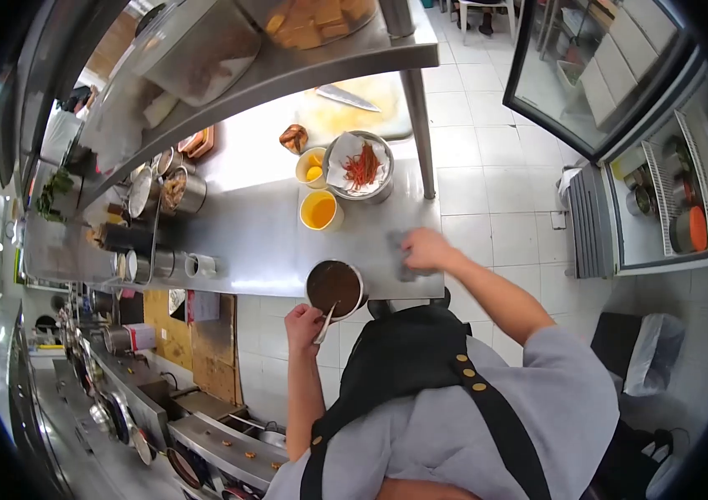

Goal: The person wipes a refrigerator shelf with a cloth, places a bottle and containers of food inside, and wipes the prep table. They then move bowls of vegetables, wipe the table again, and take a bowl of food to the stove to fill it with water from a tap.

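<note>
My left hand (304,328) is closed at the near left rim of a metal pot (360,307). Dark brown sauce (333,283) fills the pot, and a spoon (328,323) leans out of it beside my fingers. The pot is at the table's front edge, partly past it. My right hand (426,250) presses a grey cloth (411,268) onto the steel table's right end; cloth and fingertips are slightly blurred. Beyond the pot stand a cup of orange-yellow liquid (320,210), a cup with yolk-like yellow pieces (313,173) and a paper-lined bowl of red strips (361,167).
A knife (347,97) lies on a cutting board (400,117) at the back. A steel shelf (287,79) with plastic tubs overhangs the table (258,250). Several metal containers (185,192) stand at left. At right, a fridge door (595,75) is open.
</note>
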A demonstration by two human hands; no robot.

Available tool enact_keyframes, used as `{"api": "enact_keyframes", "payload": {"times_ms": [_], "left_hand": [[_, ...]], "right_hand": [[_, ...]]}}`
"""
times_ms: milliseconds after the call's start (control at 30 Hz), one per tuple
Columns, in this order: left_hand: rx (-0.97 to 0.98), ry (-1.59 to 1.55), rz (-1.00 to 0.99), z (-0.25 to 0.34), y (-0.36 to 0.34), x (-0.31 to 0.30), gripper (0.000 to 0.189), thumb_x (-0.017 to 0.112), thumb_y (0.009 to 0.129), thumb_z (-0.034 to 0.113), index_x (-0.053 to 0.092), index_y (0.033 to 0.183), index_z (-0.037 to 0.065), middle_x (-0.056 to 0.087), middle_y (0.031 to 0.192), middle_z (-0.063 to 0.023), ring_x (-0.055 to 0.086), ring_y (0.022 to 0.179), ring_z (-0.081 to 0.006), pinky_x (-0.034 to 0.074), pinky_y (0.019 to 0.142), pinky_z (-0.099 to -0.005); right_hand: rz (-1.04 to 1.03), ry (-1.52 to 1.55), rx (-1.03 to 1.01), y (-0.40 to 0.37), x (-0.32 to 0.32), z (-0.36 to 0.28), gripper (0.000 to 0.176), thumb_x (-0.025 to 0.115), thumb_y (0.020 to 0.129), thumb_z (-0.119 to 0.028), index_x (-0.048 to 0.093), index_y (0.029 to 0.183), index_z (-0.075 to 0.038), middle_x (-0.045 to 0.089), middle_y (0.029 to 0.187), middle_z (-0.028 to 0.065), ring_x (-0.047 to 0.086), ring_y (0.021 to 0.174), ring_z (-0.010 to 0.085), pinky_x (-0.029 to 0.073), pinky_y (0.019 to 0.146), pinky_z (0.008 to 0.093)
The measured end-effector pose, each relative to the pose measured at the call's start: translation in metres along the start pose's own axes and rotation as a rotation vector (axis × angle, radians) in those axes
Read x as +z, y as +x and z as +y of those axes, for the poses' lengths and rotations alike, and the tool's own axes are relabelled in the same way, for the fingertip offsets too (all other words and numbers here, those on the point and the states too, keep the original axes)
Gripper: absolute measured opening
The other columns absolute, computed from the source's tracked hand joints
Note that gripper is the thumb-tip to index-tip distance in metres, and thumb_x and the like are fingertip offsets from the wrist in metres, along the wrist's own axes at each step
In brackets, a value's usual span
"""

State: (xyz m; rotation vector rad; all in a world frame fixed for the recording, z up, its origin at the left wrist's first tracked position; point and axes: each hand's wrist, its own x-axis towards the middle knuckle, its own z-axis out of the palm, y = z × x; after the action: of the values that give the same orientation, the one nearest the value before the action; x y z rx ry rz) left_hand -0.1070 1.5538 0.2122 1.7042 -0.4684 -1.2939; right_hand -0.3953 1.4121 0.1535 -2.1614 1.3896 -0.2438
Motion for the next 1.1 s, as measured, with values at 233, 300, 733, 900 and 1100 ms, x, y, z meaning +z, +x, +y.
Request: {"api": "enact_keyframes", "payload": {"times_ms": [233, 300, 733, 900, 1100], "left_hand": [[0.020, 0.004, -0.128, 0.000, 0.062, 0.086, 0.009, 0.055, 0.069, -0.001, 0.051, 0.063, 0.002, 0.047, 0.057, -0.0033, 0.045, 0.051, -0.0110, 0.035, 0.045, -0.0240], [0.005, -0.069, -0.162, -0.001, 0.075, 0.105, 0.010, 0.055, 0.069, -0.002, 0.050, 0.062, 0.003, 0.046, 0.056, -0.0033, 0.044, 0.048, -0.0115, 0.034, 0.042, -0.0245], [0.009, 0.077, -0.021, 0.051, -0.005, 0.025, 0.017, 0.053, 0.068, -0.006, 0.044, 0.058, 0.005, 0.043, 0.054, -0.0022, 0.040, 0.043, -0.0093, 0.030, 0.038, -0.0222], [-0.040, 0.069, -0.021, 0.046, -0.008, 0.013, 0.017, 0.054, 0.068, -0.005, 0.045, 0.059, 0.004, 0.044, 0.053, -0.0022, 0.039, 0.041, -0.0095, 0.030, 0.037, -0.0224], [-0.013, 0.046, -0.111, 0.024, 0.043, 0.070, 0.014, 0.054, 0.068, -0.003, 0.047, 0.060, 0.005, 0.044, 0.055, -0.0013, 0.040, 0.042, -0.0093, 0.029, 0.037, -0.0232]], "right_hand": [[0.665, 0.811, 0.423, 0.105, -0.065, 0.155, 0.037, 0.057, 0.072, -0.034, 0.063, 0.095, -0.005, 0.064, 0.084, 0.0155, 0.061, 0.077, 0.0248, 0.047, 0.070, 0.0318], [0.603, 0.704, 0.515, 0.119, -0.024, 0.163, 0.037, 0.056, 0.074, -0.034, 0.062, 0.096, -0.005, 0.064, 0.087, 0.0166, 0.061, 0.078, 0.0266, 0.047, 0.071, 0.0335], [0.478, -0.060, 0.165, 0.050, 0.104, -0.049, 0.036, 0.057, 0.074, -0.020, 0.058, 0.107, -0.006, 0.045, 0.120, 0.0226, 0.042, 0.110, 0.0407, 0.039, 0.091, 0.0469], [0.339, 0.097, -0.269, 0.026, 0.108, -0.065, 0.034, 0.057, 0.069, -0.016, 0.061, 0.103, -0.013, 0.046, 0.122, 0.0130, 0.040, 0.109, 0.0333, 0.039, 0.089, 0.0416], [0.516, 0.072, 0.114, -0.033, 0.041, 0.006, 0.039, 0.063, 0.064, -0.013, 0.060, 0.103, -0.012, 0.046, 0.115, 0.0157, 0.039, 0.108, 0.0373, 0.037, 0.089, 0.0462]]}}
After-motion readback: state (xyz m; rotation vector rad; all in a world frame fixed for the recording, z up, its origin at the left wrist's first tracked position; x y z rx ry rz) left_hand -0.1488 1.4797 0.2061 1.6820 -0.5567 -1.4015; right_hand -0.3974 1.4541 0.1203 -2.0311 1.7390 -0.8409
